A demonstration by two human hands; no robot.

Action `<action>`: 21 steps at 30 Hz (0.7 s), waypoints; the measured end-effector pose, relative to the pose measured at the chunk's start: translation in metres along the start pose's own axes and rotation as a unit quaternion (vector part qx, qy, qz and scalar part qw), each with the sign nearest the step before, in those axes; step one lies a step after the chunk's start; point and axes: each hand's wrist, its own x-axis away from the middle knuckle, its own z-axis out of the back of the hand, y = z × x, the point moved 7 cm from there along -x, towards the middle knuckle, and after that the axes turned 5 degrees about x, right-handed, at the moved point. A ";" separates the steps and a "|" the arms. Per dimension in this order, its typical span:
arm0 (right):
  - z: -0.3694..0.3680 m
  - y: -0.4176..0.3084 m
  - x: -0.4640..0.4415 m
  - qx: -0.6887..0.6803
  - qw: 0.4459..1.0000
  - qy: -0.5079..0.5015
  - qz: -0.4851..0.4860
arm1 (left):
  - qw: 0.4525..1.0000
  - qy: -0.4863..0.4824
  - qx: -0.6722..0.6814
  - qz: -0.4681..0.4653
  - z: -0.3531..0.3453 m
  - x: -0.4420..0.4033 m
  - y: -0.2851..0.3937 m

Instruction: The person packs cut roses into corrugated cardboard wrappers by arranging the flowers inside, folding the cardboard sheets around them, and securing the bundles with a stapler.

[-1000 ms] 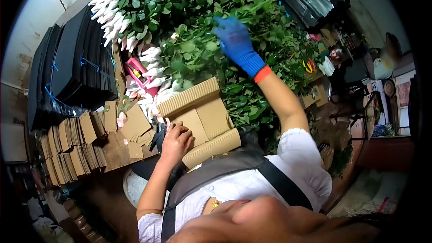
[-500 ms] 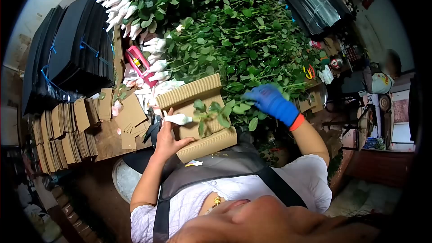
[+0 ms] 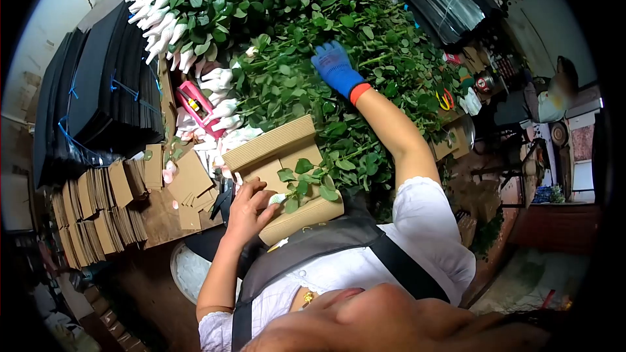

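My bare left hand [image 3: 250, 207] rests in an unfolded sheet of corrugated cardboard [image 3: 297, 223]. Its fingers curl over the head of a rose [image 3: 279, 199] in white netting, which they partly hide. The rose's leafy stem points right across the cardboard. Farther up, my right hand [image 3: 334, 66], in a blue glove with an orange cuff, reaches over a broad heap of leafy rose stems [image 3: 280, 81]. Its fingers are extended against the leaves, and no stem shows in its grip.
White-netted rose heads [image 3: 158, 23] line the heap's left side. Beside them sits a pink tape dispenser [image 3: 197, 109]. Black sheets [image 3: 107, 78] and cardboard pieces [image 3: 98, 205] are stacked at left. Orange-handled scissors [image 3: 445, 99] lie at right. A person [image 3: 554, 98] is in the background.
My right hand has moved up and left, from beside the cardboard onto the heap. My left hand has shifted over the rose head, and the rose sits lower in the cardboard.
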 end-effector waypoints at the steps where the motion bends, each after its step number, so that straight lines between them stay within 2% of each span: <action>1: -0.002 0.007 -0.004 -0.055 0.998 -0.027 -0.033 | 1.000 -0.004 -0.007 -0.004 0.001 0.000 0.000; 3: 0.013 0.029 -0.010 -0.165 0.979 -0.083 -0.089 | 1.000 -0.002 0.000 -0.004 0.000 0.000 -0.002; 5: 0.101 0.061 0.001 -0.113 0.976 0.117 -0.143 | 1.000 0.002 -0.009 -0.014 0.000 0.001 -0.001; 6: 0.145 0.076 0.017 -0.139 0.947 0.246 -0.153 | 0.999 0.003 -0.019 -0.026 0.000 0.001 0.000; 8: 0.175 0.079 0.029 -0.090 0.968 0.213 -0.095 | 1.000 -0.009 -0.010 -0.024 0.002 -0.001 0.007; 11: 0.158 0.090 0.065 -0.291 0.932 0.208 -0.066 | 0.998 -0.046 -0.022 -0.047 0.002 0.000 0.009; 14: 0.207 0.088 0.111 -0.319 0.936 0.140 -0.047 | 0.998 -0.025 0.007 -0.050 -0.001 0.003 -0.003; 16: 0.218 0.062 0.139 -0.402 0.913 0.068 -0.005 | 0.999 -0.004 0.036 0.007 -0.009 0.006 -0.024; 18: 0.205 0.042 0.169 -0.391 0.919 -0.006 0.050 | 0.997 0.028 0.055 -0.047 -0.006 0.001 -0.024; 21: 0.164 0.016 0.206 -0.291 0.942 -0.146 0.082 | 0.993 0.049 0.107 -0.017 0.000 0.000 -0.023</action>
